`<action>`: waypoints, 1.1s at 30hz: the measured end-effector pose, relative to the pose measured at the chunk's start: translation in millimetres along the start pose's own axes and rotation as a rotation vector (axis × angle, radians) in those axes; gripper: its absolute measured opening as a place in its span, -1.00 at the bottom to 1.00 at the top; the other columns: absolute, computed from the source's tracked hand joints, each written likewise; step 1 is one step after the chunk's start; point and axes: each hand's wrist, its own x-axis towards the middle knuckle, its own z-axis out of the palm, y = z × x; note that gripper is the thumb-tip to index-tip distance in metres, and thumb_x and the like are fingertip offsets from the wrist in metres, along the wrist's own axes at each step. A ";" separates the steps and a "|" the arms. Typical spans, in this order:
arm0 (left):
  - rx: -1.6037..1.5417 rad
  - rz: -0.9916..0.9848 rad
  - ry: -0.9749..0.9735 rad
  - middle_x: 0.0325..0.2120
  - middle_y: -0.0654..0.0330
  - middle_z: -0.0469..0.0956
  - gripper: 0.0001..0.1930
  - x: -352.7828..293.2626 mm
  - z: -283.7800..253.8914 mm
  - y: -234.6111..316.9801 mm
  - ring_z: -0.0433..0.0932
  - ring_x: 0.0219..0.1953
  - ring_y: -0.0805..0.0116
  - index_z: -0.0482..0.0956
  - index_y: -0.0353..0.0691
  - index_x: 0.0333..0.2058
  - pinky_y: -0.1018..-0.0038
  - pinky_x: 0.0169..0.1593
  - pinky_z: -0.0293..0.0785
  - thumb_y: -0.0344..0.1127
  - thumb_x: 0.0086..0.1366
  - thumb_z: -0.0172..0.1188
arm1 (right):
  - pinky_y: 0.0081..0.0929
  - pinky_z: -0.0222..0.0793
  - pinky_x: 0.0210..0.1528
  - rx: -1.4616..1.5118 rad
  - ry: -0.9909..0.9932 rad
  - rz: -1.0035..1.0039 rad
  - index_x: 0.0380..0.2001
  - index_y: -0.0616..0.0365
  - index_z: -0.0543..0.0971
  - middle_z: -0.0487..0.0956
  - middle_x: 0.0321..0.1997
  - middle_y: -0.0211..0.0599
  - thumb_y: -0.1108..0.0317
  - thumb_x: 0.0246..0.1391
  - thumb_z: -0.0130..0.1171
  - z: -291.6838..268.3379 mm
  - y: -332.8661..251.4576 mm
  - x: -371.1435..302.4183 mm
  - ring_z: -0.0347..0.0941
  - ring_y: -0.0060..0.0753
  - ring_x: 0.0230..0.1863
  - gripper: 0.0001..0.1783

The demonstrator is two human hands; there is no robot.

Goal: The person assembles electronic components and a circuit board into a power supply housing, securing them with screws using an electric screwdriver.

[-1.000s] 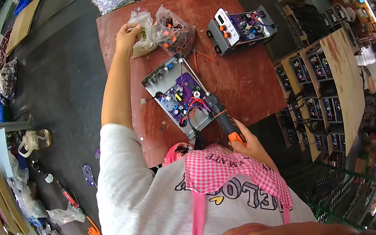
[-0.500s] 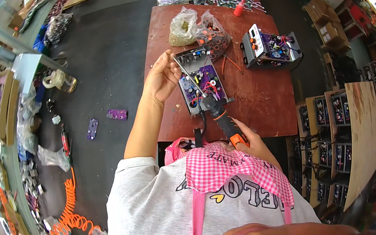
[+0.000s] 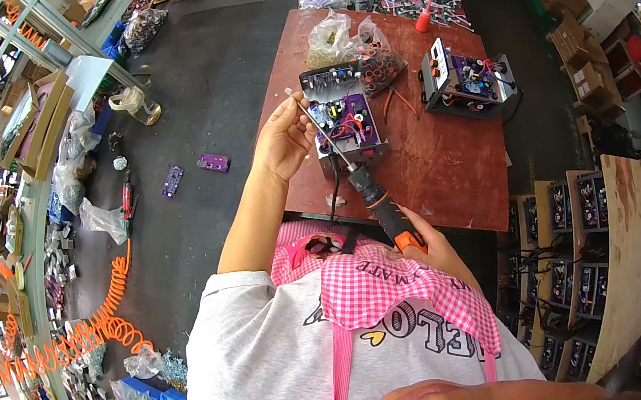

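Note:
My right hand (image 3: 439, 241) grips the handle of a black and orange electric screwdriver (image 3: 384, 208), held close to my apron. Its long metal bit (image 3: 333, 143) slants up and left, away from me. Near the bit's far end, my left hand (image 3: 285, 142) is closed, its fingers pinched around the shaft. Something small and pale shows at the tip, too small to name. Beyond the driver, an opened electronic unit (image 3: 351, 123) lies on the red-brown table, showing a purple circuit board and coloured wires. The bit passes above its left side.
Behind the unit are two plastic bags of small parts (image 3: 330, 44) (image 3: 378, 63). Red-handled pliers (image 3: 399, 102), another opened unit (image 3: 465, 78) and a red bottle (image 3: 423, 18) occupy the right side. Two purple boards (image 3: 213, 163) lie on the dark surface left, near an orange coiled hose (image 3: 113, 302).
The view has swung, so the surroundings sit farther right. My left hand has shifted slightly along with the bit, still closed near its tip. My right hand keeps its grip on the driver.

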 end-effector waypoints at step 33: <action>-0.102 -0.176 0.051 -0.32 0.28 0.53 -0.84 62.0 -95.3 53.7 0.39 -0.44 0.52 0.51 -0.15 -0.12 0.54 -0.30 0.46 -0.28 0.47 -0.01 | -0.47 0.29 0.17 -0.059 0.236 0.118 0.40 0.09 0.15 0.43 0.21 -0.09 0.09 0.08 0.34 117.2 -3.8 83.3 0.42 -0.36 0.14 -0.10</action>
